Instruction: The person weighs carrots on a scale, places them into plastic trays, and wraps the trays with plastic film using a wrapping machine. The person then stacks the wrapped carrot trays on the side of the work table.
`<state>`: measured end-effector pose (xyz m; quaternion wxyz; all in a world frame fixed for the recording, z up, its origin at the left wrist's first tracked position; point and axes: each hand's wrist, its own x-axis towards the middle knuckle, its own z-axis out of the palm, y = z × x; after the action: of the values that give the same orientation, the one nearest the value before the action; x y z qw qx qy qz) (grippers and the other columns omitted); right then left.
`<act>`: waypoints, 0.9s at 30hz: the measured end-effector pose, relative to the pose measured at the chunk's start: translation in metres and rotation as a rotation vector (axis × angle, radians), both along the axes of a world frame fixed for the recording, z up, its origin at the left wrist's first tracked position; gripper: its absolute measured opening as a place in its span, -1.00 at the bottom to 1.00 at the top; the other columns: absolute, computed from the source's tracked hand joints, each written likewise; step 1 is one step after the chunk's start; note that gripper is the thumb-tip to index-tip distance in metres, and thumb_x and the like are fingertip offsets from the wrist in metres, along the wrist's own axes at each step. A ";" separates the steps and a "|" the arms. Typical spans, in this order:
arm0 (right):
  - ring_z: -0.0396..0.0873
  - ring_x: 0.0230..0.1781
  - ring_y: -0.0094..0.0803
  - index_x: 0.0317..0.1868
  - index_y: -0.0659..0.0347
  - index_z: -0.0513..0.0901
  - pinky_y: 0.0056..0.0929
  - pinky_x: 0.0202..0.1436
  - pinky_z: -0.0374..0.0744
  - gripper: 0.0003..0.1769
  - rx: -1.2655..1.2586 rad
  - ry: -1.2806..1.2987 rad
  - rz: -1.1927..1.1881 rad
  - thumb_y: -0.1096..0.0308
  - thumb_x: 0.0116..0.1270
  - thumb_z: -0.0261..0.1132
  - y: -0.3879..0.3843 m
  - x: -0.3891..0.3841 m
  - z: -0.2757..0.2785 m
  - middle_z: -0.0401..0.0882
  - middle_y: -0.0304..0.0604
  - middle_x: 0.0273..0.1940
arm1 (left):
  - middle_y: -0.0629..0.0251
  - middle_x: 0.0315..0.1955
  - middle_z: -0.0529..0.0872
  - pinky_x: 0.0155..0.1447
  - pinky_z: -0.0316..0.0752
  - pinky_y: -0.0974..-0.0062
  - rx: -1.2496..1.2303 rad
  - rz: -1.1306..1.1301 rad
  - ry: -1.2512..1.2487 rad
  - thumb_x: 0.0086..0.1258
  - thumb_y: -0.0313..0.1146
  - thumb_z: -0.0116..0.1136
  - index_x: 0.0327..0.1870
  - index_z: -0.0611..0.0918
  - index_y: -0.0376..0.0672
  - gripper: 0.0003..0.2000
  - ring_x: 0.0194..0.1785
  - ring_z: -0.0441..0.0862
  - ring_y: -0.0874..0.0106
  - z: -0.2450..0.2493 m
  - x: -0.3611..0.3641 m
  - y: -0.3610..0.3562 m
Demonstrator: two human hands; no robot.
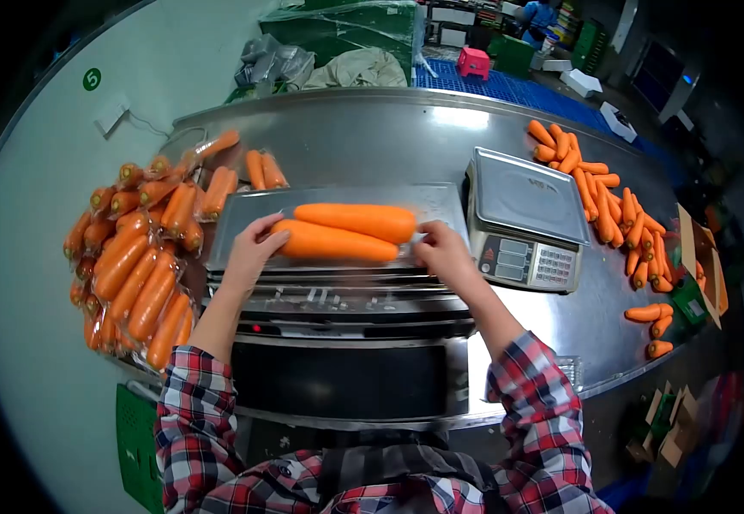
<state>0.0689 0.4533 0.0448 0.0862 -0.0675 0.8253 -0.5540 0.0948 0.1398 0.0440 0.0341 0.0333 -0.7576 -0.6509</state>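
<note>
Two large orange carrots [346,231] lie side by side on the flat steel plate of a wrapping machine [243,218], under clear film. My left hand [252,248] grips the left end of the pair. At the right end my right hand [442,250] pinches the film beside the carrot tips. Both sleeves are red plaid.
A heap of film-wrapped carrot packs [141,257] lies to the left on the steel table. A digital scale [526,218] stands right of the machine. Loose carrots [621,214] are strewn at the far right. Cardboard boxes [702,265] sit at the right edge.
</note>
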 end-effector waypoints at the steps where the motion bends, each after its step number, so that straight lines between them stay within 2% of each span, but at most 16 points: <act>1: 0.58 -0.43 -0.44 0.08 0.40 0.44 -0.51 -0.41 0.55 -0.58 0.052 -0.005 0.051 0.43 0.20 0.19 -0.025 -0.006 -0.002 0.58 -0.11 -0.37 | 0.35 -0.20 0.60 -0.07 0.45 0.69 -0.015 0.009 -0.008 0.28 -0.33 0.24 0.11 0.52 -0.29 -0.60 -0.17 0.52 0.61 -0.008 -0.001 -0.026; 3: 0.60 -0.38 -0.28 0.08 0.39 0.45 -0.43 -0.24 0.58 -0.56 0.347 0.280 0.039 0.42 0.18 0.21 -0.059 -0.014 -0.020 0.60 -0.09 -0.39 | 0.36 -0.19 0.60 -0.06 0.43 0.72 -0.119 0.017 -0.064 0.29 -0.34 0.23 0.12 0.51 -0.30 -0.59 -0.15 0.52 0.62 -0.024 -0.006 -0.064; 4: 0.61 -0.26 -0.14 0.12 0.36 0.44 -0.35 -0.09 0.56 -0.51 0.388 0.134 0.112 0.35 0.19 0.26 -0.063 -0.018 -0.014 0.59 -0.01 -0.22 | 0.36 -0.19 0.60 -0.06 0.42 0.73 -0.086 0.002 -0.050 0.28 -0.34 0.24 0.13 0.50 -0.30 -0.58 -0.16 0.52 0.63 -0.025 -0.003 -0.072; 7: 0.55 -0.08 -0.11 0.16 0.34 0.43 -0.31 -0.04 0.54 -0.45 0.352 0.118 -0.012 0.25 0.20 0.31 -0.073 -0.014 0.010 0.50 0.05 -0.02 | 0.33 -0.19 0.61 -0.09 0.42 0.74 -0.047 -0.069 -0.035 0.27 -0.34 0.25 0.15 0.48 -0.31 -0.56 -0.17 0.52 0.65 -0.022 -0.004 -0.079; 8: 0.47 0.06 -0.14 0.19 0.31 0.42 -0.32 0.03 0.51 -0.40 0.349 0.451 -0.059 0.16 0.21 0.32 -0.072 -0.025 -0.020 0.39 0.07 0.12 | 0.33 -0.21 0.62 -0.09 0.44 0.74 -0.031 -0.056 -0.041 0.27 -0.35 0.26 0.13 0.49 -0.32 -0.57 -0.18 0.54 0.65 -0.017 -0.002 -0.076; 11: 0.41 0.12 -0.18 0.15 0.32 0.45 -0.37 0.04 0.51 -0.42 0.419 0.595 0.035 0.16 0.20 0.32 -0.102 -0.034 -0.031 0.43 0.06 0.07 | 0.32 -0.23 0.63 -0.10 0.45 0.73 -0.044 -0.057 -0.059 0.26 -0.35 0.27 0.12 0.51 -0.32 -0.57 -0.20 0.55 0.64 -0.026 -0.004 -0.083; 12: 0.46 0.06 -0.30 0.05 0.31 0.55 -0.42 0.07 0.48 -0.52 0.486 0.540 0.059 0.15 0.22 0.32 -0.112 -0.030 -0.023 0.55 -0.01 -0.02 | 0.32 -0.24 0.63 -0.10 0.46 0.71 -0.006 -0.054 -0.043 0.25 -0.34 0.28 0.11 0.52 -0.31 -0.57 -0.22 0.55 0.63 -0.032 -0.005 -0.084; 15: 0.50 -0.04 -0.45 -0.09 0.30 0.64 -0.47 0.08 0.45 -0.66 -0.132 0.054 -0.175 0.20 0.29 0.27 -0.119 -0.038 -0.035 0.65 -0.13 -0.15 | 0.33 -0.24 0.63 -0.11 0.45 0.71 0.062 -0.034 0.017 0.25 -0.33 0.28 0.12 0.51 -0.31 -0.56 -0.23 0.55 0.63 -0.036 -0.007 -0.082; 16: 0.51 -0.12 -0.56 -0.17 0.30 0.68 -0.54 0.04 0.45 -0.73 -0.191 0.105 -0.186 0.26 0.36 0.18 -0.116 -0.041 -0.041 0.68 -0.22 -0.22 | 0.32 -0.22 0.63 -0.09 0.46 0.70 -0.007 -0.042 -0.001 0.25 -0.33 0.27 0.14 0.50 -0.31 -0.55 -0.21 0.55 0.62 -0.031 -0.005 -0.083; 19: 0.53 -0.10 -0.54 -0.17 0.32 0.66 -0.54 -0.03 0.50 -0.72 -0.233 0.161 -0.303 0.29 0.40 0.11 -0.092 -0.027 -0.036 0.66 -0.19 -0.18 | 0.33 -0.21 0.61 -0.08 0.46 0.69 -0.003 -0.047 -0.017 0.26 -0.32 0.27 0.13 0.50 -0.31 -0.55 -0.20 0.54 0.61 -0.031 -0.003 -0.082; 20: 0.54 -0.11 -0.51 -0.14 0.31 0.63 -0.52 -0.06 0.52 -0.72 -0.261 0.268 -0.298 0.28 0.42 0.08 -0.074 -0.028 -0.047 0.65 -0.16 -0.15 | 0.32 -0.21 0.61 -0.06 0.46 0.68 0.027 -0.061 -0.013 0.26 -0.32 0.27 0.12 0.51 -0.30 -0.56 -0.18 0.53 0.61 -0.032 -0.002 -0.082; 21: 0.55 -0.19 -0.50 -0.17 0.31 0.59 -0.52 -0.15 0.54 -0.72 -0.271 0.204 -0.337 0.26 0.43 0.07 -0.065 -0.017 -0.038 0.62 -0.16 -0.15 | 0.32 -0.21 0.60 -0.05 0.46 0.67 0.057 -0.072 -0.009 0.26 -0.31 0.27 0.11 0.51 -0.29 -0.57 -0.16 0.53 0.61 -0.033 -0.002 -0.084; 22: 0.55 -0.30 -0.52 -0.21 0.31 0.58 -0.55 -0.26 0.53 -0.72 -0.256 0.209 -0.346 0.25 0.43 0.06 -0.056 -0.008 -0.032 0.62 -0.17 -0.23 | 0.31 -0.21 0.59 -0.04 0.46 0.66 0.086 -0.083 -0.002 0.27 -0.30 0.27 0.10 0.52 -0.28 -0.58 -0.13 0.52 0.60 -0.034 -0.002 -0.084; 23: 0.54 -0.41 -0.54 -0.24 0.30 0.56 -0.59 -0.38 0.51 -0.71 -0.242 0.212 -0.357 0.23 0.44 0.06 -0.048 0.001 -0.027 0.61 -0.19 -0.31 | 0.30 -0.22 0.60 -0.02 0.45 0.64 -0.022 -0.069 0.026 0.28 -0.30 0.25 0.09 0.52 -0.26 -0.60 -0.11 0.52 0.57 -0.034 -0.002 -0.085; 25: 0.44 -0.65 -0.58 -0.46 0.31 0.54 -0.59 -0.57 0.38 -0.65 -0.161 0.097 -0.357 0.21 0.38 0.09 -0.042 0.019 -0.002 0.50 -0.22 -0.59 | 0.28 -0.22 0.60 0.01 0.45 0.58 -0.241 -0.041 0.088 0.30 -0.29 0.21 0.06 0.54 -0.24 -0.64 -0.06 0.52 0.52 -0.033 -0.004 -0.087; 27: 0.38 -0.75 -0.56 -0.60 0.31 0.50 -0.55 -0.64 0.33 -0.54 0.042 0.027 -0.396 0.15 0.38 0.10 -0.027 0.034 0.016 0.41 -0.26 -0.74 | 0.22 -0.21 0.61 0.06 0.42 0.52 -0.326 0.056 0.229 0.32 -0.30 0.17 0.04 0.55 -0.22 -0.69 -0.02 0.52 0.42 -0.037 -0.004 -0.089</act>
<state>0.1031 0.4258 0.0607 -0.0343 0.0904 0.8349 -0.5418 0.0908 0.0512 0.0065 0.1429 -0.0260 -0.8429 -0.5182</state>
